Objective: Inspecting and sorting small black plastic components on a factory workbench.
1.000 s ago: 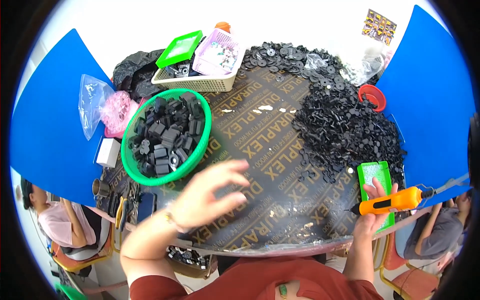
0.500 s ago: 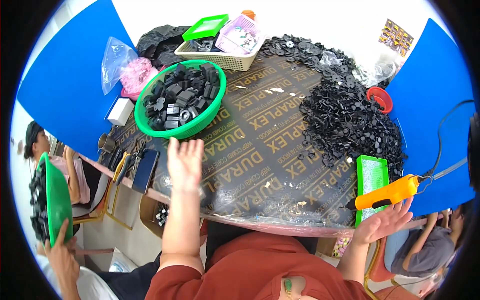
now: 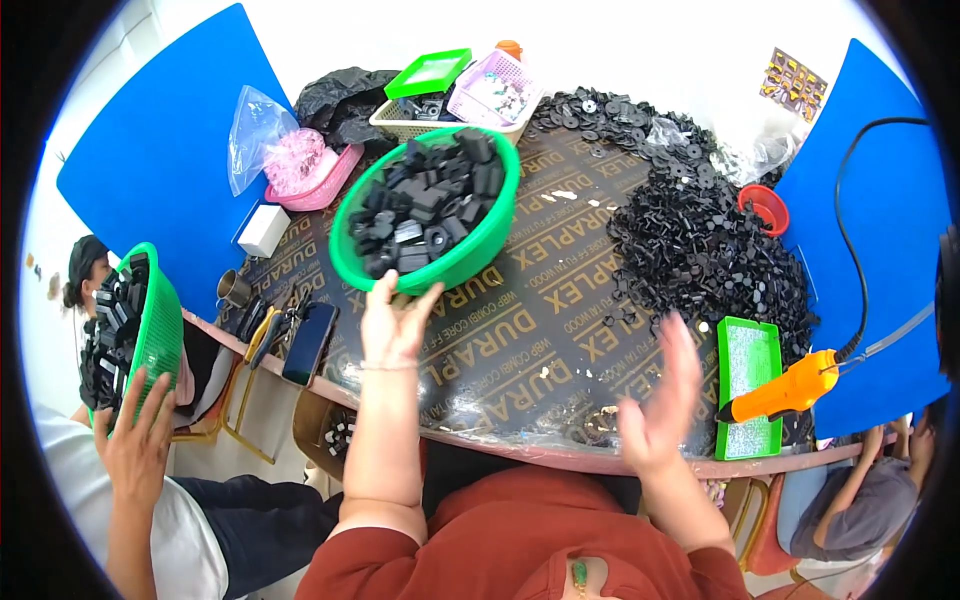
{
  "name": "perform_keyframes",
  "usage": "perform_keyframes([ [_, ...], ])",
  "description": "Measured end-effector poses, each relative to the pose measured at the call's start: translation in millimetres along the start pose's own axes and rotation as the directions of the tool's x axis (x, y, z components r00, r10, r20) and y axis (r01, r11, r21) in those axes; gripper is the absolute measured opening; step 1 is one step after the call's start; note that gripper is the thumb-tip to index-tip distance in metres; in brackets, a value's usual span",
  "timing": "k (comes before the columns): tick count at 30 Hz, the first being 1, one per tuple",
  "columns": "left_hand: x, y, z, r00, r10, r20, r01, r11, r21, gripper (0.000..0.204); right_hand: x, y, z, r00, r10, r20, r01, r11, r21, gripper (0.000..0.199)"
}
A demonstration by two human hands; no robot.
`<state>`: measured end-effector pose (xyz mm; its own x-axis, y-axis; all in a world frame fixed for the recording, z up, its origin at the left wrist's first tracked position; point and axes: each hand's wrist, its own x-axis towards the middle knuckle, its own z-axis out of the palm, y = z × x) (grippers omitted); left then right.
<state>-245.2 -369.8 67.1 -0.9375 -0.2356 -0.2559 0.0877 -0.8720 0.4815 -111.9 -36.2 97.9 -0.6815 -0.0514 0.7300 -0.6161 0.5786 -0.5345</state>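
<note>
My left hand (image 3: 395, 325) is at the near edge of a round green basket (image 3: 468, 272), its fingers against and partly hidden under the wall, closed on it. Black plastic parts (image 3: 420, 205) are heaped in this basket, which tilts slightly. My right hand (image 3: 662, 410) hovers above the table's near edge, fingers stretched up and holding nothing, a little blurred. To its right, an orange electric screwdriver (image 3: 790, 390) on a black cord lies across a green tray (image 3: 735, 350).
Small black parts (image 3: 700, 240) pile up on the right beside a red bowl (image 3: 764, 210). A pink basket (image 3: 330, 185) and a cream basket (image 3: 400, 122) stand behind. At left, a co-worker's hand (image 3: 140, 430) holds another green basket (image 3: 165, 335). A phone (image 3: 310, 343) lies at the left edge.
The green basket has shifted right with my left hand at its edge. My right hand has moved left, away from the screwdriver. The co-worker's basket has come nearer the table, and the view has shifted slightly.
</note>
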Motion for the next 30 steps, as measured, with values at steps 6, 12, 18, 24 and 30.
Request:
perform_keyframes([
  [6,-42,-82,47,0.964,-0.176,0.2,0.198,0.975,-0.096,0.038,143,57,120,0.662,0.719,0.214,-0.623,0.367,0.691,0.095],
  [12,-32,-92,32,0.865,-0.466,0.187,0.444,0.884,0.148,0.072,201,81,93,0.727,0.686,-0.022,-0.458,0.509,0.729,0.069],
  [18,8,-104,40,0.954,0.191,0.232,-0.294,0.757,0.584,0.134,238,65,110,0.811,0.582,-0.064,-0.445,0.683,0.579,0.064],
  [24,22,-130,51,0.947,0.301,0.11,-0.274,0.585,0.763,0.134,259,71,130,0.936,0.276,-0.219,-0.293,0.955,-0.048,0.067],
  [30,51,-144,45,0.876,0.482,0.016,-0.322,0.559,0.765,0.126,266,68,128,0.967,0.175,-0.186,-0.196,0.976,-0.099,0.067],
])
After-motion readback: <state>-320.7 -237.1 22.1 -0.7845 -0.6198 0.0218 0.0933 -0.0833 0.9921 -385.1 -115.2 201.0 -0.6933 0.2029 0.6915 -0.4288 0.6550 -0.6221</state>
